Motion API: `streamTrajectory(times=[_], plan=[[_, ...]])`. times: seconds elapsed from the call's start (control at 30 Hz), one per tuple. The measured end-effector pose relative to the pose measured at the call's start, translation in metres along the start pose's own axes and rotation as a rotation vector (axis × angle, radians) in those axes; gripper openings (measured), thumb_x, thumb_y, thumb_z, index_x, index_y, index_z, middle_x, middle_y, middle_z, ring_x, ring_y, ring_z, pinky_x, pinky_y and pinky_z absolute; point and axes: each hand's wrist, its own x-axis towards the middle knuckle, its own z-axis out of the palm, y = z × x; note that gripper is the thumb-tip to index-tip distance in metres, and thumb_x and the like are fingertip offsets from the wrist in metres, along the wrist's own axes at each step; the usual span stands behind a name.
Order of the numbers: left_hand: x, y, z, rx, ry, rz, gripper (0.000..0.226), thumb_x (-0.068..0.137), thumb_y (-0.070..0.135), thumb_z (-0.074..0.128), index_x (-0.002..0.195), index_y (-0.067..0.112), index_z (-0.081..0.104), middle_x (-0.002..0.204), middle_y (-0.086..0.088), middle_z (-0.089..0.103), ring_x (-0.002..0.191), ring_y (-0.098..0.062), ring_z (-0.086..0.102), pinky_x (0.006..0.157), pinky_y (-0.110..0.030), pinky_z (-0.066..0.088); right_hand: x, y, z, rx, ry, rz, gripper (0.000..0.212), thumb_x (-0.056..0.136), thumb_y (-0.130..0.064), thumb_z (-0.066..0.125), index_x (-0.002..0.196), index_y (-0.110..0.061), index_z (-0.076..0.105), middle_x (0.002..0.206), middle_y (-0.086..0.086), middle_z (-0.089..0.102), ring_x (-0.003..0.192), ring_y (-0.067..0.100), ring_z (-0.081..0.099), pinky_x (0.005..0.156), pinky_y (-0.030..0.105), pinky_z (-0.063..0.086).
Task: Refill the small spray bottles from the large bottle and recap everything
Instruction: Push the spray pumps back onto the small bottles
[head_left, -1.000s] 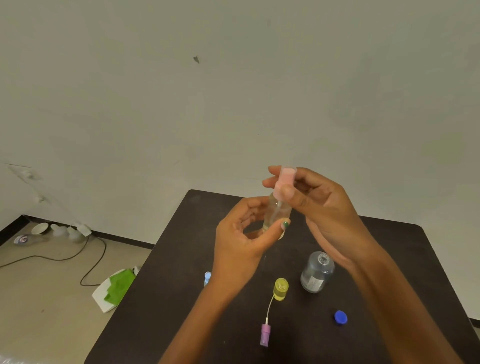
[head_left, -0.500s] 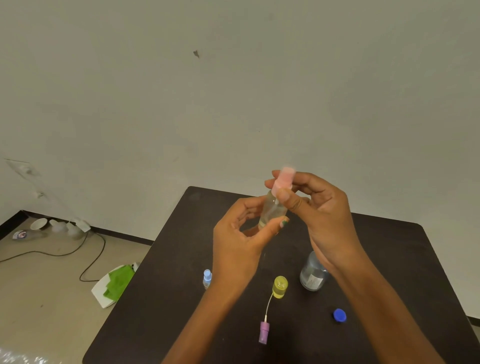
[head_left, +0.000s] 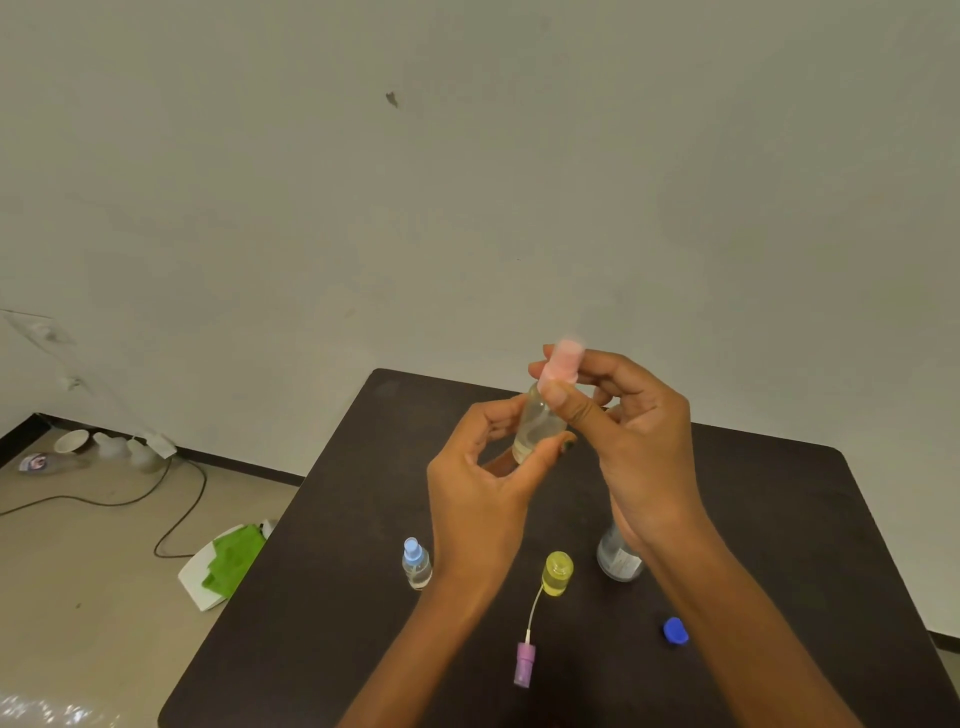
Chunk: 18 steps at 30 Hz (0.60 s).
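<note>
My left hand (head_left: 480, 493) grips a small clear spray bottle (head_left: 535, 426) held up above the dark table (head_left: 337, 623). My right hand (head_left: 634, 436) pinches the pink spray cap (head_left: 561, 361) on top of that bottle. On the table stand a small bottle with a blue spray top (head_left: 415, 564), an open yellow small bottle (head_left: 557, 573) and the large clear bottle (head_left: 615, 558), partly hidden behind my right wrist. A purple spray head with its white tube (head_left: 524, 662) lies in front of the yellow bottle. A blue cap (head_left: 675, 631) lies to the right.
The table stands near a plain wall. On the floor at the left are a white board with a green cloth (head_left: 228, 564), a black cable (head_left: 171, 499), and some bowls and bottles (head_left: 109, 447) by the skirting.
Both hands and the pink-capped bottle stay in almost the same place. My right fingers have shifted slightly around the pink cap. The view has dipped a little.
</note>
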Motion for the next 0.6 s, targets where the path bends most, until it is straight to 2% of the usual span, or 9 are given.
streamTrajectory(times=[0.17,0.27,0.4,0.5,0.6], plan=[[0.002,-0.009,-0.004,0.076,-0.053,0.005,0.029,0.072,0.015,0.078,0.097,0.019,0.064,0.090,0.013,0.069,0.086,-0.001,0.065,0.074,-0.007,0.047,0.007,-0.002,-0.012,-0.087,-0.208,0.076,0.026,0.076,-0.033,0.070,0.101,-0.028,0.069,0.100,-0.007,0.072,0.103,0.020,0.063,0.087,0.059,0.047],[0.004,-0.021,-0.007,0.083,-0.142,-0.045,0.038,0.074,0.012,0.077,0.109,0.018,0.062,0.094,0.011,0.070,0.090,-0.003,0.067,0.077,-0.012,0.051,0.009,0.003,-0.018,-0.158,-0.338,0.115,0.025,0.078,-0.029,0.068,0.103,-0.025,0.067,0.102,-0.010,0.071,0.101,0.011,0.065,0.086,0.052,0.051],[0.003,-0.048,-0.014,0.118,-0.211,-0.123,0.035,0.077,0.010,0.075,0.110,0.015,0.064,0.098,0.005,0.071,0.093,-0.007,0.068,0.081,-0.021,0.055,0.003,0.029,-0.022,-0.163,-0.371,0.148,0.022,0.082,-0.021,0.068,0.104,-0.018,0.067,0.102,-0.008,0.070,0.100,0.011,0.065,0.078,0.043,0.057],[-0.004,-0.075,-0.016,0.133,-0.223,-0.204,0.034,0.075,0.007,0.075,0.106,0.017,0.065,0.097,0.005,0.072,0.091,-0.006,0.068,0.080,-0.020,0.054,-0.003,0.057,-0.024,-0.230,-0.384,0.185,0.022,0.081,-0.019,0.071,0.103,-0.021,0.068,0.103,-0.009,0.069,0.100,0.011,0.064,0.081,0.042,0.056],[-0.019,-0.111,-0.014,0.151,-0.210,-0.333,0.034,0.075,0.005,0.075,0.100,0.025,0.064,0.094,0.007,0.072,0.090,-0.005,0.068,0.080,-0.021,0.054,-0.009,0.086,-0.028,-0.348,-0.410,0.248,0.023,0.082,-0.026,0.071,0.103,-0.033,0.066,0.106,-0.017,0.066,0.105,0.006,0.061,0.088,0.041,0.054]])
